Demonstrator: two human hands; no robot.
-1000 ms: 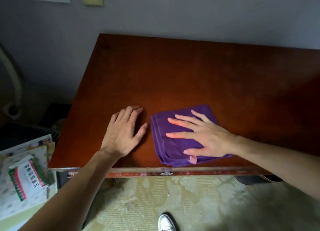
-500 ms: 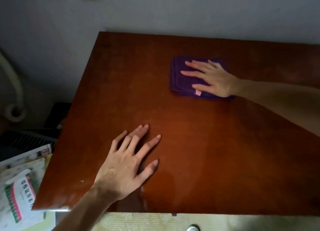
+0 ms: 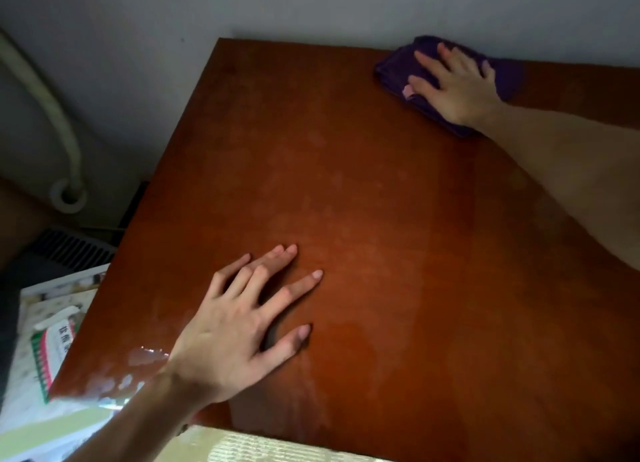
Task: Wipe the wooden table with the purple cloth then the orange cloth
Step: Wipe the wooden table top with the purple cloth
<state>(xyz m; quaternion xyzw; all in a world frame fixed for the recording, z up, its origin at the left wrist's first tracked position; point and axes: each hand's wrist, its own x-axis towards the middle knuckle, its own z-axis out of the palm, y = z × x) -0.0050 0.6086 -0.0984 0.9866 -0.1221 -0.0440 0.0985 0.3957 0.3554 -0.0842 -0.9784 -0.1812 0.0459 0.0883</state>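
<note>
Head view: the right hand (image 3: 457, 87) presses flat on the purple cloth (image 3: 398, 68); the left hand (image 3: 239, 337) lies flat on the wooden table (image 3: 381, 219). Left of that hand, a packet (image 3: 52, 354) shows writing too blurry to read.

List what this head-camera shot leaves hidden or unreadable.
- Orange cloth: nowhere in the head view, so its place is unknown.
- Purple cloth: its middle lies under the right hand.
- Wooden table: its right side runs off the frame edge and under the right forearm.
- Packet left of the table: print too small and dim to read.
- Table surface under the left hand: covered by the palm.
</note>
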